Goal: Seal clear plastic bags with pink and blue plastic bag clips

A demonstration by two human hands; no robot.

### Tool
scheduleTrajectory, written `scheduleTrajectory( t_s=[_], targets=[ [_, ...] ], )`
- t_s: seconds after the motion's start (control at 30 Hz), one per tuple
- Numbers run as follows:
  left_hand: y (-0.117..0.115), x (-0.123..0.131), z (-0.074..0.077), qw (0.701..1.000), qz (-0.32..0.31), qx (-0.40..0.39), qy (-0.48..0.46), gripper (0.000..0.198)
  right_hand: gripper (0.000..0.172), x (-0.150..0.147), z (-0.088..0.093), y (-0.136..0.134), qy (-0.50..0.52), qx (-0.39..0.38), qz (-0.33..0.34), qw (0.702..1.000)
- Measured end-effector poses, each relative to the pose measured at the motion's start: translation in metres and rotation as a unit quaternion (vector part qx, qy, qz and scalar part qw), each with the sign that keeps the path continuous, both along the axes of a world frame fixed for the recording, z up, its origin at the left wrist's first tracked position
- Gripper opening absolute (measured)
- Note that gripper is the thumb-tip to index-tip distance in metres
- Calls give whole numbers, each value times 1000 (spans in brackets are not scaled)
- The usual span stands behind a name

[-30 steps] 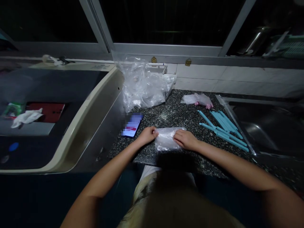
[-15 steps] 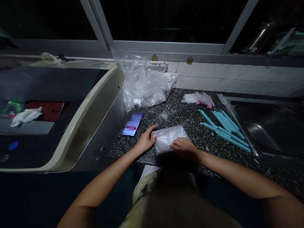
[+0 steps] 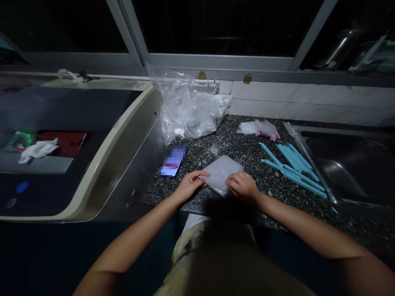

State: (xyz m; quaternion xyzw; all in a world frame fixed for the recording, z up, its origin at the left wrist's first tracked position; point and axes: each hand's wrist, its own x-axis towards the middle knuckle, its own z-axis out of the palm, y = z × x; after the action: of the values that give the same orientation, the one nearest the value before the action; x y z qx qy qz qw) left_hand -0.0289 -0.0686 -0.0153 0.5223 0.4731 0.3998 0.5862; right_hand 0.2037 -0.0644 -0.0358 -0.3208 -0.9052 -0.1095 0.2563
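Note:
Between my two hands is a stack of clear plastic bags (image 3: 224,172), flat and whitish, held at a slant over the front of the speckled counter (image 3: 247,150). The thumb and fingers of my left hand (image 3: 191,183) pinch its left corner. On the other side, my right hand (image 3: 243,186) has its curled fingers on the lower right edge. Just left of the stack lies a lit phone (image 3: 173,161), partly blurred out.
A heap of crumpled clear plastic (image 3: 191,109) is at the back. Light blue plastic strips (image 3: 293,160) lie beside the steel sink (image 3: 348,164) at the right. A small bag with pink pieces (image 3: 261,128) sits behind them. A washing machine (image 3: 111,156) stands at the left.
The bag stack has turned between my hands, from lying nearly square to a diamond-like slant, and its face looks smoother and whiter. My right hand has shifted slightly right and up.

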Motion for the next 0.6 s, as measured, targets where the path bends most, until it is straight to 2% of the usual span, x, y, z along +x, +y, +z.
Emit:
scheduleTrajectory(
  t_s=[0.07, 0.13, 0.23, 0.3, 0.33, 0.4, 0.47, 0.6],
  targets=[
    [-2, -3, 0, 998, -30, 56, 27, 35, 20, 6, 0, 6, 51, -20, 29, 998],
    [0, -4, -1, 988, -29, 138, 65, 42, 21, 11, 3, 10, 106, -52, 53, 992],
    [9, -1, 2, 961, -4, 261, 94, 28, 18, 12, 14, 14, 175, -93, 63, 978],
    [16, 4, 8, 951, 17, 298, 79, 14, 12, 9, 25, 16, 222, -112, 45, 968],
    [19, 6, 12, 951, 30, 301, 67, 11, 11, 8, 30, 17, 243, -123, 29, 962],
    [23, 11, 21, 956, 49, 285, 47, 12, 28, 5, 41, 20, 279, -159, -12, 947],
    [26, 14, 28, 965, 56, 253, 34, 17, 35, 2, 51, 23, 304, -223, -52, 925],
    [28, 15, 34, 981, 47, 187, 18, 30, 36, 1, 65, 28, 340, -400, -72, 848]
  ],
)
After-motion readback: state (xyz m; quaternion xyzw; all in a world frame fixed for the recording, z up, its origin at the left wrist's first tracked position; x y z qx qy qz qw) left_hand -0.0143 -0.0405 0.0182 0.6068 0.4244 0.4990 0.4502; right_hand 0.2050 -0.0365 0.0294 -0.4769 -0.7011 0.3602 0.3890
